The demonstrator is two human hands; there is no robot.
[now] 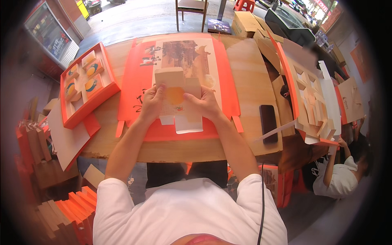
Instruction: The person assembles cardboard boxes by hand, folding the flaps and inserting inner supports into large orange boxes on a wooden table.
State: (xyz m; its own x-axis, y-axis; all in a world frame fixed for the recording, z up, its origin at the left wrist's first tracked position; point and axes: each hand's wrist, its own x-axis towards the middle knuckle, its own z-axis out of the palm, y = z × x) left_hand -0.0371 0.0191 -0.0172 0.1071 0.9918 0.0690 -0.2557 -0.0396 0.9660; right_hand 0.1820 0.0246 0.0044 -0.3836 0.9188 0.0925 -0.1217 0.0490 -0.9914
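Observation:
Between my two hands is a small unfolded cardboard box (169,76), cream with a yellow-orange printed patch and pale flaps sticking out above and below. My left hand (152,102) grips its left edge, thumb on the front face. My right hand (203,104) grips the right edge, its thumb pressing near the printed patch. The fingers behind the card are hidden. Underneath lies a large flat orange-red printed cardboard sheet (228,94) with dark figures and a building picture. To the left stands an open orange gift box (107,86) holding several small printed boxes (93,85).
A dark phone (268,122) lies on the wooden table (250,77) at the right. Beyond it is another open box (312,102) with cream inserts. A person in white (341,179) sits at the far right. Orange cardboard pieces (77,206) are stacked at lower left; a black cable (262,204) hangs down.

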